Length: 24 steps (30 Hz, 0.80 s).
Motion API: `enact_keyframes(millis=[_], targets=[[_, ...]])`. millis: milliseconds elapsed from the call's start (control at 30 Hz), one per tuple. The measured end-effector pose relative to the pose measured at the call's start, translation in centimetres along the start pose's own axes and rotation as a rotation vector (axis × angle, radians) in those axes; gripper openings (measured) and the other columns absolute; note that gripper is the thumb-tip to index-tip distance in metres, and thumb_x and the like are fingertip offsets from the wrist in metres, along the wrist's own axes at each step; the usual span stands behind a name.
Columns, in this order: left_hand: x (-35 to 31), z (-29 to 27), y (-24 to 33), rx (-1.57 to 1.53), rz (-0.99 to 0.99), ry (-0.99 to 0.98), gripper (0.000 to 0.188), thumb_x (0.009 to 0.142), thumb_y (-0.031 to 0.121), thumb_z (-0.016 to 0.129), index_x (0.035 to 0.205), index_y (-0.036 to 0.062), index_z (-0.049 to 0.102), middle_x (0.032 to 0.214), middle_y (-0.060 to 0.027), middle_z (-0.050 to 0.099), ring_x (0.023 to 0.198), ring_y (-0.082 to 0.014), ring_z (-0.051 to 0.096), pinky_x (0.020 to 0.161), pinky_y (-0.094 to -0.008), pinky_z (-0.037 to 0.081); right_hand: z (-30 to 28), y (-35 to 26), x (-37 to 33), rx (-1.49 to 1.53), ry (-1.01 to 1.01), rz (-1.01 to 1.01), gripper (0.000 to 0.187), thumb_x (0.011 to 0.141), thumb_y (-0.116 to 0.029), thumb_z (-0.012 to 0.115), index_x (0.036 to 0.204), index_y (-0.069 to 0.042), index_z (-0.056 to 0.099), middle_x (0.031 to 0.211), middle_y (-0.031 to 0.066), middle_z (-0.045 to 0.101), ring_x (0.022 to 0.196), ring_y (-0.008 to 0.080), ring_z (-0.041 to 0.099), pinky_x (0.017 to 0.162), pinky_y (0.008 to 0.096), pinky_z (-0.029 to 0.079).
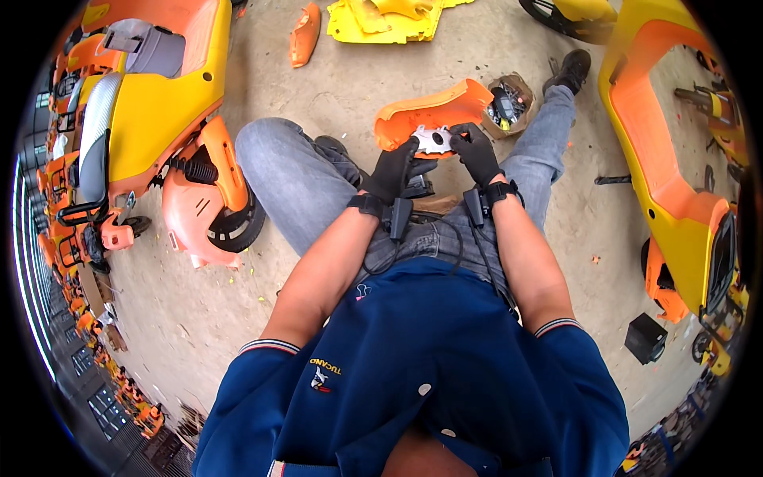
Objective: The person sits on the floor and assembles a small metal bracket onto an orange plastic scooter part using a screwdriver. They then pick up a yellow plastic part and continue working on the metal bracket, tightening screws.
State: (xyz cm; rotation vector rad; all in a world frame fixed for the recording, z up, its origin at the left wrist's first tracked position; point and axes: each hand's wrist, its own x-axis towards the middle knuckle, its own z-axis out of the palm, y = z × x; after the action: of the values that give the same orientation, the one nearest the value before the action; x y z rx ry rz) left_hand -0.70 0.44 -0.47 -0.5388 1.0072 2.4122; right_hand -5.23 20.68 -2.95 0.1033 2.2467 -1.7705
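On concrete floor [381, 71], orange scooter panels [433, 111]

1. Left hand [393, 168], right hand [474, 151]: black full-finger gloves, matte fabric.
2. Wrists: black straps w/ small black box-shaped units attached; thin black cables run from each unit down toward the lap.
3. Forearms: bare below short sleeves.
4. Shirt: dark blue polo, short-sleeved; cuffs trimmed w/ narrow white and red stripes; small embroidered emblem w/ yellow lettering on left chest; white buttons on placket; collar edge striped.
5. Trousers: grey-blue jeans, faded at knees.
6. Footwear: black shoe [570, 70], right foot; other foot barely visible.
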Motion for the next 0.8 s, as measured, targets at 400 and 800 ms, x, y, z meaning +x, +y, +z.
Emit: enact_keyframes(millis=[400,800], targets=[[-0.4,0.2,-0.1,0.08,0.021,0.001,0.038,0.098,0.02,0.052,0.132,0.0059,0.045,0.122,-0.0092,0.057,0.105,-0.0227,0.063,0.08,-0.0352,0.059,-1.4,1.4,0.1,0.426,-0.139,0.399,0.02,0.093,-0.026,0.059,0.095,-0.006,0.057,0.07,0.0,0.053,0.05,0.0085,0.042,0.045,0.0234,0.033],[-0.3,0.2,-0.1,0.065,0.023,0.018,0.038,0.098,0.019,0.052,0.132,0.0055,0.044,0.123,-0.0092,0.056,0.105,-0.0218,0.062,0.081,-0.0368,0.06,-0.9,1.1,0.2,0.544,-0.148,0.56,0.028,0.094,-0.034,0.057,0.09,-0.006,0.056,0.068,0.0022,0.053,0.053,0.0097,0.046,0.048,0.022,0.038]])
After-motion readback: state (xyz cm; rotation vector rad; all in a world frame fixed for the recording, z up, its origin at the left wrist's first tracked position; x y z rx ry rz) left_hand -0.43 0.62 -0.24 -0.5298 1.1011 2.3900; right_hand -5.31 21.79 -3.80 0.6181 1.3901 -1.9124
